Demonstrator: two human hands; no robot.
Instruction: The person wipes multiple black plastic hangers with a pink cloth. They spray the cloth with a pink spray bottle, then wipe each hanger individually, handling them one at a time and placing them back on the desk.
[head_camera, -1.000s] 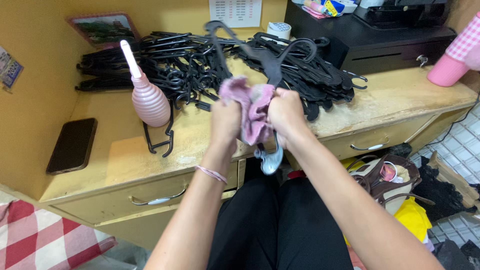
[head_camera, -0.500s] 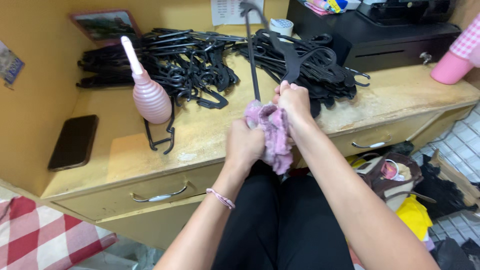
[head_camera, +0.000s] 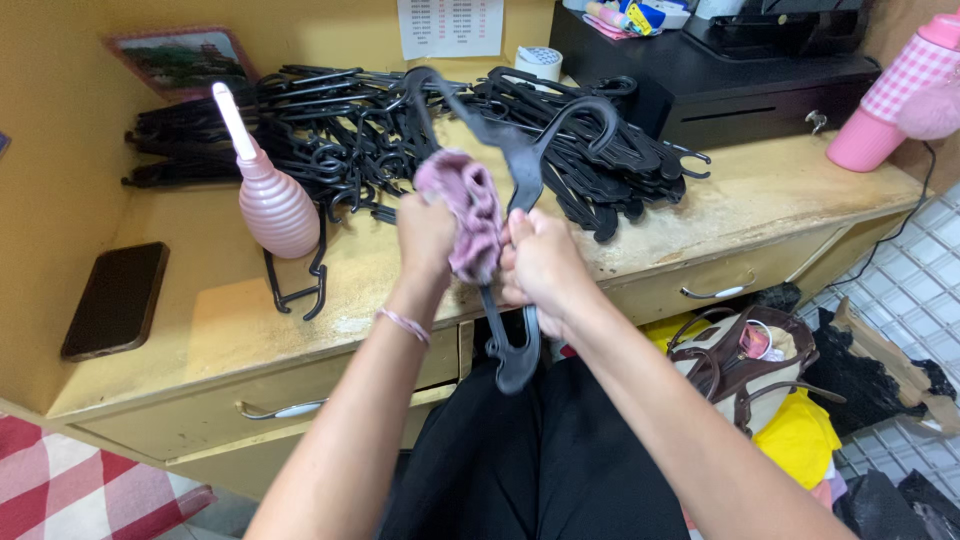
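Compared with half a second ago, turned about: hanger (head_camera: 520, 180) now lying slantwise across both hands, hook end high over the desk (head_camera: 780, 190), other end hanging low before the knees; cloth (head_camera: 465, 215) raised again from lap level to chest level. Left hand (head_camera: 425, 235) closed around the pink cloth, pressing it on the hanger bar. Right hand (head_camera: 540, 265) shut tight on the hanger, just beside the cloth, nearly touching the left hand. Seems to be wiping, in the middle of one hanger; cannot tell which part already clean. Behind, big pile of black hangers (head_camera: 340, 120) on the desk, probably many left, though not possible to say which are done. Near the left: pink bottle (head_camera: 268, 195), phone (head_camera: 117, 298), one single hanger (head_camera: 298, 285) lying apart.
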